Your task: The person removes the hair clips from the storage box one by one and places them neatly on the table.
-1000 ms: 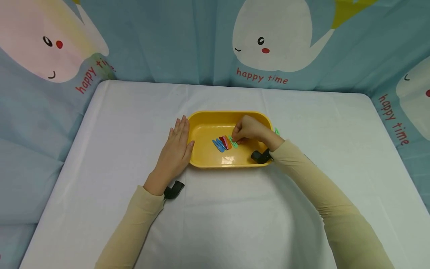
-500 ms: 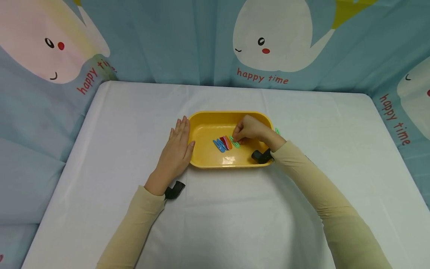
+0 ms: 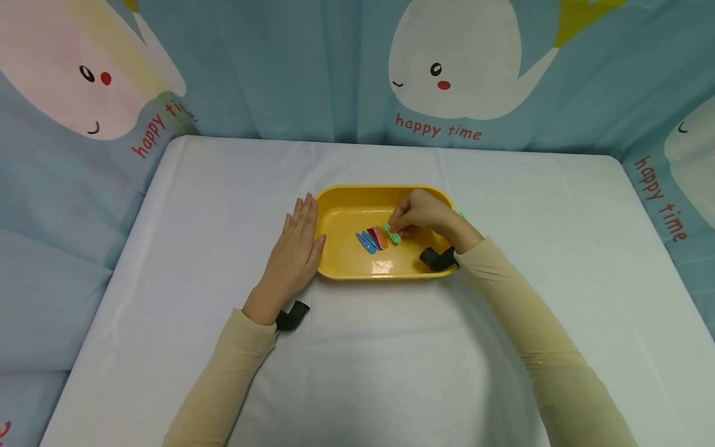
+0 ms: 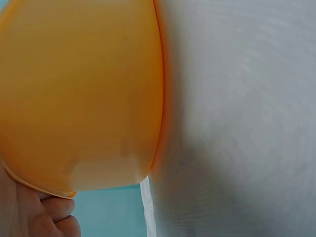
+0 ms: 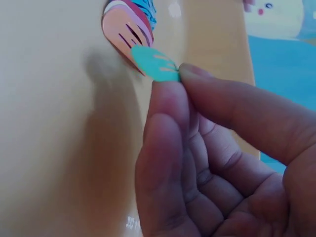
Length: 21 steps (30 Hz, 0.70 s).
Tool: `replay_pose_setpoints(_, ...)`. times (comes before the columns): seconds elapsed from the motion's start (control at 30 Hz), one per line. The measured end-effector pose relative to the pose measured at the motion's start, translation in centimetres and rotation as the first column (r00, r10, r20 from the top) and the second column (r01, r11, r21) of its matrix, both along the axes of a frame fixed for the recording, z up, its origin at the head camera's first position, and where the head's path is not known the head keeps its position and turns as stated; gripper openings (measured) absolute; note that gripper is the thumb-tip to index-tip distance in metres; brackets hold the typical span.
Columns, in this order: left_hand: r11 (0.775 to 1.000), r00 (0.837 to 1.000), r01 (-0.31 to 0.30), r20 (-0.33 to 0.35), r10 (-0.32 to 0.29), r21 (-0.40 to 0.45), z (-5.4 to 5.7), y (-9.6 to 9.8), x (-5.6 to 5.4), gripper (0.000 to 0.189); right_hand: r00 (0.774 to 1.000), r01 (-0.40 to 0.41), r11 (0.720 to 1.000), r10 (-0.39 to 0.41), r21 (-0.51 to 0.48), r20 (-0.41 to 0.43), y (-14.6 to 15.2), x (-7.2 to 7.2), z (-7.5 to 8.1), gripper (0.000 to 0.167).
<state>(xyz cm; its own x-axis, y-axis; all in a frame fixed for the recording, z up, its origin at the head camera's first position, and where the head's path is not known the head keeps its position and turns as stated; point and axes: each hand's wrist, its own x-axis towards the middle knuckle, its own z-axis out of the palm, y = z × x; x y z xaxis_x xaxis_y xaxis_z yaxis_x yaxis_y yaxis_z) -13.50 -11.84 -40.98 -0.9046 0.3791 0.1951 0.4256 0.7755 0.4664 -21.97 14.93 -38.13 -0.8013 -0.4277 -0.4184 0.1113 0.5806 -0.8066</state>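
In the head view, my right hand [image 3: 420, 212] reaches over the yellow tray [image 3: 346, 267] and pinches a green snap hair clip [image 5: 155, 63] between thumb and fingertips, as the right wrist view shows. Close to it lies a row of hair clips in the tray: an orange clip [image 3: 382, 236], pink and red ones beside it, and blue clips [image 3: 366, 242] at the left end. My left hand [image 3: 293, 251] rests along the tray's left side, fingers straight against the rim. From the left wrist view, the tray's outer wall [image 4: 84, 98] fills much of the frame, with curved fingertips below its rim.
Another green piece [image 3: 462, 215] shows just outside the tray's right rim, partly hidden by my right wrist. A white cloth covers the table [image 3: 380, 360]. Behind it hangs a blue curtain [image 3: 290, 74] with whale prints. Black wrist cameras [image 3: 438, 259] sit at both wrists.
My right hand has shifted slightly right, and the green hair clip in its pinch has turned and moved a little away from the orange one. The left hand stays at the rim.
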Motion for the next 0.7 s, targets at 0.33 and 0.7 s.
replay_pose_setpoints(0.33,1.000,1.000,-0.005,-0.001,0.005,-0.002,-0.1,0.1,0.1,0.060,1.000,-0.002,0.999,0.002,-0.032,0.003,0.1,0.2,0.4,0.011)
replay_pose_setpoints(0.7,1.000,1.000,-0.004,-0.009,0.004,-0.008,0.0,0.1,0.1,0.059,0.999,0.038,0.997,-0.037,-0.073,0.014,0.6,0.1,1.5,0.011)
